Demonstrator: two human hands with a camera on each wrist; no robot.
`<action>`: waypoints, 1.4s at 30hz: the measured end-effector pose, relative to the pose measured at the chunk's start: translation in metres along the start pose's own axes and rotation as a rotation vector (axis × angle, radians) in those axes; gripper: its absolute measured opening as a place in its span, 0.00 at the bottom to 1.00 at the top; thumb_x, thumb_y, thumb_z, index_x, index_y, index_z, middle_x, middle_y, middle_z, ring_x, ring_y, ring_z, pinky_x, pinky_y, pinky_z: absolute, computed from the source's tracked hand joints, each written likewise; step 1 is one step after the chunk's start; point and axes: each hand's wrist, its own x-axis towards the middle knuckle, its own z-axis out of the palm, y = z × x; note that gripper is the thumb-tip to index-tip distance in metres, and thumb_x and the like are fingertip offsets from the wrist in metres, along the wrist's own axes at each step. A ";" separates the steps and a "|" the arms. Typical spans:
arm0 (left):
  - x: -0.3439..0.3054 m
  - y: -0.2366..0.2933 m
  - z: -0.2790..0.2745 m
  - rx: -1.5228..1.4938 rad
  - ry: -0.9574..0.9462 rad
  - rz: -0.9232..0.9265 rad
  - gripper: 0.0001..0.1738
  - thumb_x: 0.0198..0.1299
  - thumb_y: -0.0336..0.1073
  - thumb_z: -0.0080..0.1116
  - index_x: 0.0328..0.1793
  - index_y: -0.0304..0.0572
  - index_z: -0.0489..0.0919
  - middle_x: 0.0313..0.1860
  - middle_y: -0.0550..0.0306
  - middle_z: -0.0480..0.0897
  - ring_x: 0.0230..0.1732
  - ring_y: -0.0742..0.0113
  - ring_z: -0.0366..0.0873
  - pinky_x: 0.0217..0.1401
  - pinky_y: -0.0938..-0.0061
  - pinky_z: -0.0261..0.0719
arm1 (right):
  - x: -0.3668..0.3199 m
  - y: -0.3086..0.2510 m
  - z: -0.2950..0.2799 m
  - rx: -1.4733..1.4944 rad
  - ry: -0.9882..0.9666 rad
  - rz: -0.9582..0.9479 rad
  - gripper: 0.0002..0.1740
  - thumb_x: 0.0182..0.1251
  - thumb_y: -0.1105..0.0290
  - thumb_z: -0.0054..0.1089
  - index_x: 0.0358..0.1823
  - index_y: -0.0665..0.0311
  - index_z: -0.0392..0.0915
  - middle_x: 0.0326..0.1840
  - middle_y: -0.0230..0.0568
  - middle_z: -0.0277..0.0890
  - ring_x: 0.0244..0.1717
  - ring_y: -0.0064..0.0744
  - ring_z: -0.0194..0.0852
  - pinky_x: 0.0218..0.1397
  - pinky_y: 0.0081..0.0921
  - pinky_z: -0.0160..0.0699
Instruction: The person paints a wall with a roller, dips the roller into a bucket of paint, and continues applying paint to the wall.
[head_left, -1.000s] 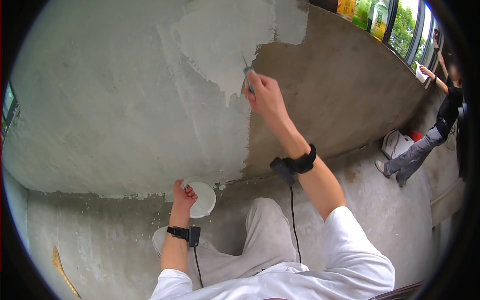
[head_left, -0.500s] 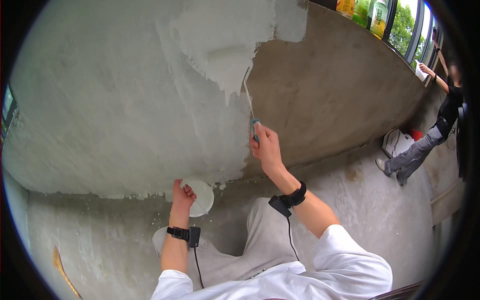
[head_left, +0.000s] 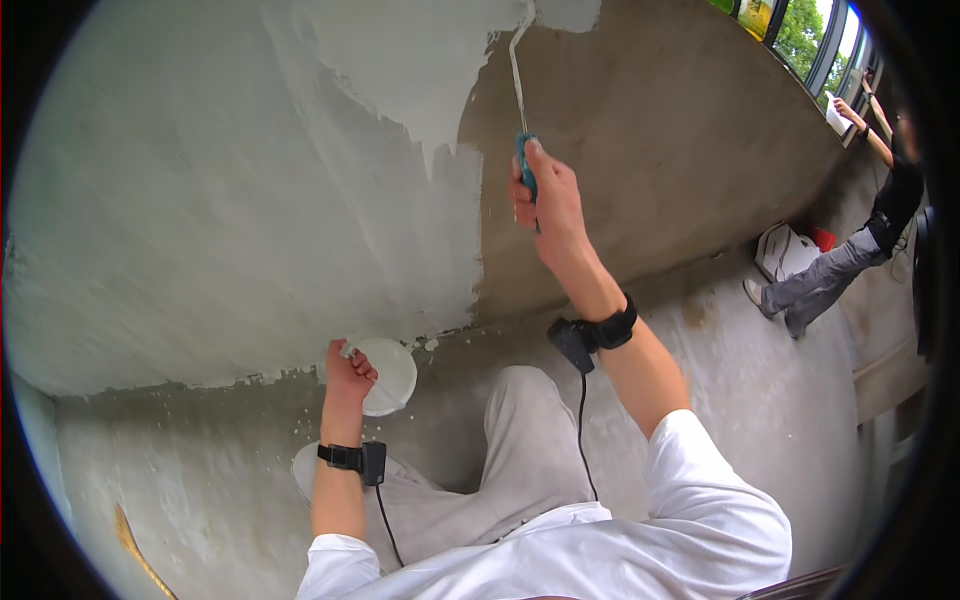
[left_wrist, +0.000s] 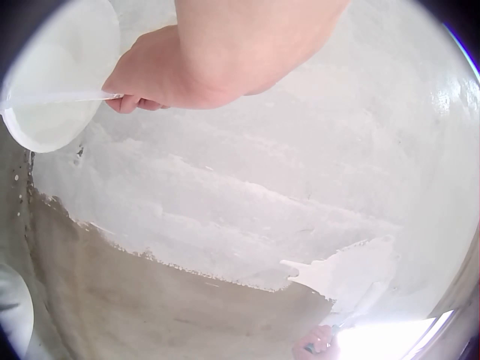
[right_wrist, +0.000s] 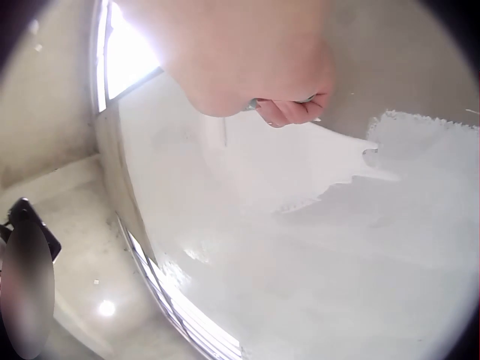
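Observation:
In the head view my right hand point(head_left: 552, 195) grips the teal handle of a putty knife point(head_left: 526, 165), its thin, white-smeared blade pointing up along the wall. The blade is seen edge-on there. A pale coating point(head_left: 330, 200) covers the wall's left part, and a wetter white patch point(right_wrist: 300, 161) with a ragged edge shows in the right wrist view. Low at the wall's foot, my left hand point(head_left: 350, 370) holds a white strip like a bucket handle point(left_wrist: 60, 97), which crosses the mouth of a round white bucket point(left_wrist: 45, 142). The fingers hide part of it.
Bare brown wall point(head_left: 620, 150) lies right of the coating. White drops speckle the floor near the bucket. A brush or broom point(head_left: 135, 545) lies at lower left. At right another person point(head_left: 885, 200) stands by the window, near a white box point(head_left: 785, 252). Bottles point(head_left: 755, 15) stand on the sill.
My right hand has swung down along the coating's edge, then back up with the putty knife. My left hand keeps its hold at the bucket. The head view has shifted slightly.

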 end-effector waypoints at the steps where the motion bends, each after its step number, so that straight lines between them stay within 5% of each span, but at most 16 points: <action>1: -0.001 0.001 0.001 0.003 -0.006 0.006 0.17 0.55 0.52 0.52 0.25 0.52 0.64 0.15 0.71 0.57 0.15 0.75 0.51 0.22 0.75 0.48 | -0.005 0.013 -0.002 -0.020 0.023 0.024 0.22 0.73 0.48 0.49 0.29 0.58 0.68 0.19 0.23 0.57 0.16 0.12 0.46 0.17 0.15 0.43; 6: -0.001 -0.001 0.001 -0.004 -0.006 0.020 0.16 0.56 0.51 0.52 0.27 0.52 0.64 0.15 0.71 0.56 0.16 0.75 0.51 0.22 0.75 0.48 | -0.019 0.036 0.008 -0.071 0.002 0.111 0.22 0.74 0.50 0.48 0.28 0.59 0.68 0.18 0.22 0.57 0.16 0.12 0.45 0.17 0.15 0.43; 14: -0.012 0.000 0.009 -0.021 -0.006 0.024 0.15 0.57 0.49 0.51 0.29 0.50 0.63 0.16 0.70 0.56 0.17 0.75 0.50 0.24 0.76 0.49 | -0.020 0.073 -0.028 -0.388 -0.019 -0.050 0.20 0.75 0.55 0.48 0.26 0.60 0.65 0.18 0.21 0.57 0.17 0.11 0.49 0.18 0.16 0.48; 24: -0.005 -0.002 0.007 0.015 -0.013 -0.034 0.16 0.56 0.50 0.52 0.28 0.50 0.64 0.16 0.70 0.56 0.17 0.75 0.50 0.24 0.76 0.48 | 0.010 -0.004 -0.073 -0.976 -0.128 -0.194 0.25 0.72 0.55 0.50 0.24 0.71 0.65 0.14 0.37 0.54 0.19 0.26 0.51 0.24 0.33 0.55; 27: -0.005 -0.002 0.009 0.024 -0.011 -0.034 0.16 0.56 0.50 0.52 0.28 0.51 0.64 0.16 0.70 0.56 0.17 0.75 0.50 0.24 0.76 0.48 | 0.019 -0.037 -0.068 -1.270 -0.228 -0.310 0.25 0.73 0.55 0.47 0.25 0.71 0.68 0.15 0.50 0.60 0.19 0.47 0.51 0.26 0.43 0.57; 31: -0.006 -0.005 0.012 0.033 0.000 -0.026 0.16 0.56 0.50 0.53 0.28 0.50 0.63 0.16 0.70 0.57 0.17 0.75 0.50 0.23 0.77 0.48 | 0.028 -0.067 -0.061 -1.525 -0.298 -0.381 0.24 0.72 0.55 0.49 0.25 0.69 0.72 0.17 0.50 0.67 0.21 0.53 0.64 0.27 0.44 0.62; 42: 0.000 -0.008 0.013 0.053 0.005 -0.055 0.17 0.55 0.51 0.54 0.29 0.50 0.63 0.15 0.71 0.57 0.16 0.76 0.50 0.23 0.76 0.47 | 0.031 -0.079 -0.045 -1.761 -0.369 -0.505 0.19 0.70 0.58 0.51 0.27 0.66 0.73 0.18 0.50 0.69 0.24 0.55 0.67 0.28 0.46 0.64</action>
